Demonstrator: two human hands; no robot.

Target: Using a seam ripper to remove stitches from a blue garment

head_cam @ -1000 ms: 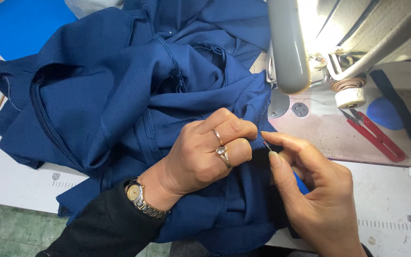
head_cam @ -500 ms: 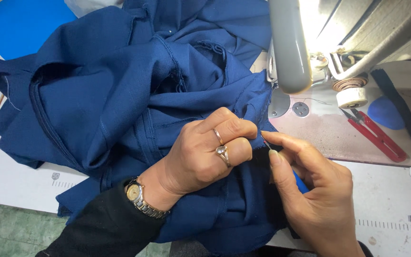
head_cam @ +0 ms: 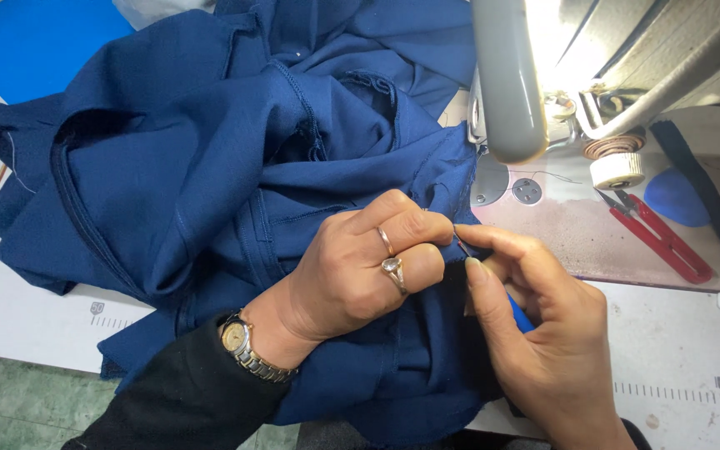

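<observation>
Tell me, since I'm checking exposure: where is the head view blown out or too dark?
Head view: the lamp glare under the sewing machine is blown out; the navy fabric folds go dark; both hands, left hand and right hand, stay sharp.

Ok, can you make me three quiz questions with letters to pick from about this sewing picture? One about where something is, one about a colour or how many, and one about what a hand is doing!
1. Where are the red snips?
A. On the machine bed, right of the cloth
B. On the floor
C. On the wrist

2. How many rings show on the left hand?
A. None
B. Two
C. Five

3. What is the right hand doing?
A. Lying flat and open
B. Pinching a thin blue-handled tool
C. Holding a cup

Answers: 1 A, they lie beside the white thread spool. 2 B, two rings sit on neighbouring fingers. 3 B, fingers close on the tool, its tip at the navy cloth.
</observation>
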